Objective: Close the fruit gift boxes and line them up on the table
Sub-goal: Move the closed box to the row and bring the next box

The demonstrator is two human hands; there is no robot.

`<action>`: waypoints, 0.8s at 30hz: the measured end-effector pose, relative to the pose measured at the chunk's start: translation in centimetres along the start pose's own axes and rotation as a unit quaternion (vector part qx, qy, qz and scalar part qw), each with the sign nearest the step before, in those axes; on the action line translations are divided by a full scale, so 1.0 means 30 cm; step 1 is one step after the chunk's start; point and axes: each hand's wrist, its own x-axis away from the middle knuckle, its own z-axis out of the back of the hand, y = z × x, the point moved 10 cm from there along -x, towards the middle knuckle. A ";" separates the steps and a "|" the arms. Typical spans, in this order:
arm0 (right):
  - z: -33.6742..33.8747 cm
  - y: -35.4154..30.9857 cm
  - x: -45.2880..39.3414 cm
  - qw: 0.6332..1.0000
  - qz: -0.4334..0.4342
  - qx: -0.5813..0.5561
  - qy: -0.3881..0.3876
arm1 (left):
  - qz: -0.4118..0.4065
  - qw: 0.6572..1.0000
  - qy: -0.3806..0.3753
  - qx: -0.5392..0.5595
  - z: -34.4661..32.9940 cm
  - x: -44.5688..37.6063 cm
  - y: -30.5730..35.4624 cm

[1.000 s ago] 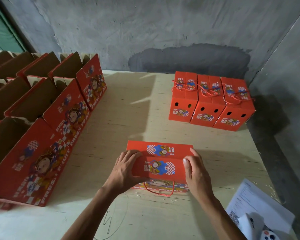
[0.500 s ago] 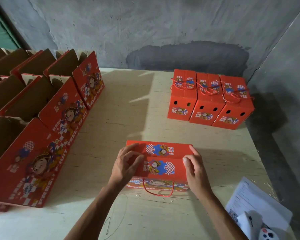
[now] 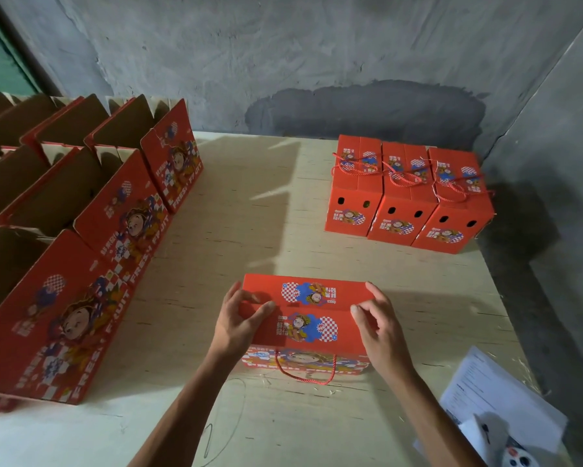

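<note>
Both hands have shifted outward to the lid's ends: left hand (image 3: 239,323) and right hand (image 3: 379,326) pinch the flaps of the box (image 3: 305,326), mid-table (image 3: 249,203). Closed boxes (image 3: 406,197) stand far right by the grey wall (image 3: 317,55); open boxes (image 3: 81,224) left.

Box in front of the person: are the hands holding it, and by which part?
Both hands are on the red gift box: left hand grips the top flap's left end, right hand its right end.
</note>
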 end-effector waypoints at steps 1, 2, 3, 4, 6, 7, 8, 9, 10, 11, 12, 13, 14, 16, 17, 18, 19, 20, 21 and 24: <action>0.000 0.000 -0.003 1.000 -0.001 0.001 0.000 | -0.004 1.000 0.002 0.011 -0.002 0.002 0.003; -0.002 0.000 -0.005 1.000 -0.003 0.000 0.000 | -0.005 1.000 0.001 0.017 -0.005 0.003 0.004; -0.003 0.001 -0.006 1.000 -0.006 -0.001 0.004 | -0.005 1.000 -0.001 0.022 -0.006 0.003 0.003; -0.002 0.003 -0.008 1.000 -0.010 -0.004 0.010 | -0.006 1.000 -0.003 0.028 -0.009 0.002 0.004; -0.006 0.006 -0.007 1.000 -0.020 -0.008 0.018 | -0.005 0.999 -0.010 0.039 -0.012 0.004 0.000; -0.010 0.006 -0.004 1.000 -0.023 -0.009 0.019 | 0.001 0.999 -0.015 0.045 -0.014 0.006 -0.005; -0.015 0.006 -0.001 0.999 -0.025 -0.011 0.018 | 0.015 0.998 -0.020 0.060 -0.015 0.009 -0.014; -0.019 0.006 0.001 1.000 -0.025 -0.011 0.016 | 0.033 0.995 -0.026 0.089 -0.019 0.013 -0.025; -0.021 0.004 0.000 1.000 -0.021 -0.009 0.016 | 0.050 0.991 -0.028 0.122 -0.021 0.016 -0.034; -0.020 0.002 -0.003 1.000 -0.019 -0.005 0.016 | 0.061 0.988 -0.027 0.142 -0.022 0.016 -0.039; -0.018 0.003 -0.007 1.000 -0.020 0.001 0.014 | 0.072 0.986 -0.028 0.148 -0.024 0.013 -0.042; -0.017 0.003 -0.012 1.000 -0.022 0.008 0.008 | 0.083 0.985 -0.034 0.145 -0.029 0.008 -0.047; -0.016 0.002 -0.018 1.000 -0.021 0.016 0.002 | 0.092 0.984 -0.045 0.144 -0.038 0.007 -0.051; -0.018 -0.007 -0.029 1.000 -0.010 0.027 -0.004 | 0.099 0.983 -0.053 0.146 -0.045 0.004 -0.057; -0.022 -0.013 -0.029 1.000 -0.005 0.027 -0.006 | 0.099 0.983 -0.050 0.148 -0.043 0.002 -0.060; -0.028 -0.017 -0.027 1.000 -0.004 0.028 -0.006 | 0.098 0.983 -0.047 0.148 -0.040 0.002 -0.062; -0.033 -0.020 -0.022 0.999 -0.004 0.031 -0.005 | 0.095 0.983 -0.046 0.149 -0.040 0.000 -0.062; -0.037 -0.021 -0.017 0.999 -0.003 0.037 -0.003 | 0.095 0.983 -0.047 0.150 -0.042 0.000 -0.062; -0.038 -0.021 -0.013 0.999 -0.002 0.041 -0.002 | 0.095 0.983 -0.048 0.150 -0.045 0.000 -0.063; -0.034 -0.019 -0.015 0.999 0.002 0.035 -0.004 | 0.105 0.981 -0.049 0.154 -0.051 0.002 -0.068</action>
